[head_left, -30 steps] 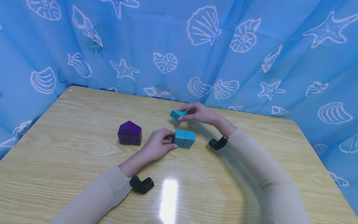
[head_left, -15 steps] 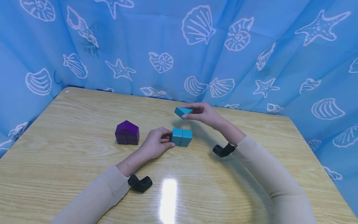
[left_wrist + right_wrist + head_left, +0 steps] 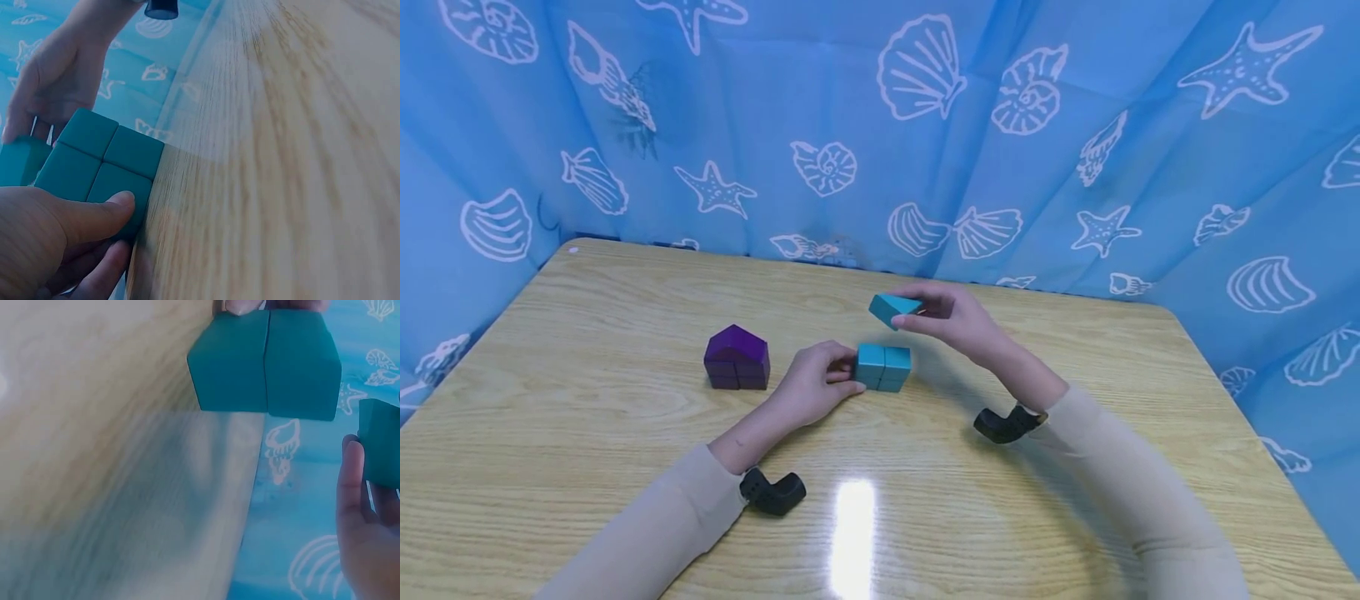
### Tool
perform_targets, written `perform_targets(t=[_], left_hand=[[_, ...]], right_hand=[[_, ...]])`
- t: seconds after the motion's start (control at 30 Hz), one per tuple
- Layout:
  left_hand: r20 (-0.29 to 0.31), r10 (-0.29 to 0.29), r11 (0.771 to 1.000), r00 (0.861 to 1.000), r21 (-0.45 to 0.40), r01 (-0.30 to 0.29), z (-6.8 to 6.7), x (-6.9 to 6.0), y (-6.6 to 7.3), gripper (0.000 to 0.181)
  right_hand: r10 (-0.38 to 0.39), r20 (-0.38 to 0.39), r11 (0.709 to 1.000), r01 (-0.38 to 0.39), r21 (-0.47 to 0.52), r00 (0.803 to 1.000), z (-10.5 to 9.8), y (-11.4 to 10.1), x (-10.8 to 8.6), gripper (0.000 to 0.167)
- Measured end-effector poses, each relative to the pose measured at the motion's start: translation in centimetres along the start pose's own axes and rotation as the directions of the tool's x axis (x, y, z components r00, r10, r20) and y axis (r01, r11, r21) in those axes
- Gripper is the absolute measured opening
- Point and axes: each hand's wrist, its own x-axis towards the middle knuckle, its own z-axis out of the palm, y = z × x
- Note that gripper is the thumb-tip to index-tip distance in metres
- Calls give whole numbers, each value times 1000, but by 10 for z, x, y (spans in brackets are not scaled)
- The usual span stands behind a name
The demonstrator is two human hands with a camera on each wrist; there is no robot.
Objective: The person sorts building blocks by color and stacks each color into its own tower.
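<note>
In the head view a stack of teal blocks [image 3: 882, 367] stands on the table, two wide and two high, as the left wrist view also shows. My left hand [image 3: 816, 383] holds its left side, the thumb [image 3: 103, 215] lying across the face of a lower block. Behind and above the stack, my right hand [image 3: 951, 321] pinches a teal triangular block [image 3: 891, 309] between thumb and fingers, off the table and apart from the stack. In the right wrist view, this block [image 3: 382, 444] shows only partly at the right edge.
A purple block stack [image 3: 737, 358] with a pointed roof piece stands left of my left hand. The wooden table [image 3: 625, 333] ends at the back against a blue curtain [image 3: 737, 100] with white shell prints. Each wrist wears a black camera mount [image 3: 772, 492].
The triangular block in my right hand has shifted right relative to the stack, then dipped slightly. My left hand stays on the stack. The head view has turned a little.
</note>
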Motion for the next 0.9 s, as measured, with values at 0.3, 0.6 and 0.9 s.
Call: perform_targets(t=[0.3,0.6,0.9], left_hand=[[-8,11,1000,1000,14,-11,0,0,-2,39],[-4,10,1000,1000,17,-10,0,0,-2,39],[-2,9,1000,1000,28,-9,0,0,-2,38]], right_hand=[[-28,-44,999,29,13,999,9,1,-11,36],[28,-41,995,-24,99,999,16,-3,-21,47],[0,-68,995,7,102,998,21,-1,-25,48]])
